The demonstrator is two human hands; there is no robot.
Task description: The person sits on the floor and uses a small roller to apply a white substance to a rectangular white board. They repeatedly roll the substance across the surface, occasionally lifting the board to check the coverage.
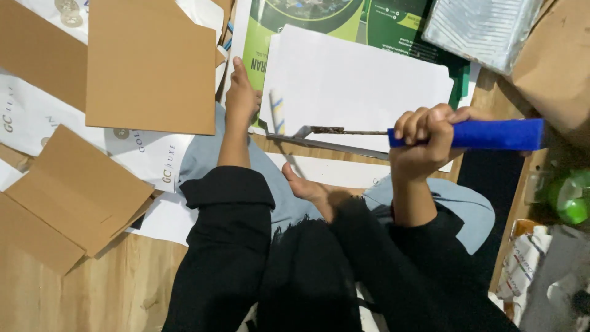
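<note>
Roller tool (344, 130) is lying crosswise over the white sheet (362, 86); your right hand (424, 144) is gripping its blue handle (491, 134), while your left hand (241, 95) is pressing flat at the sheet's left edge.

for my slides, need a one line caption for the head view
Right hand grips a blue-handled roller tool over a white sheet while the left hand presses its edge.
</note>
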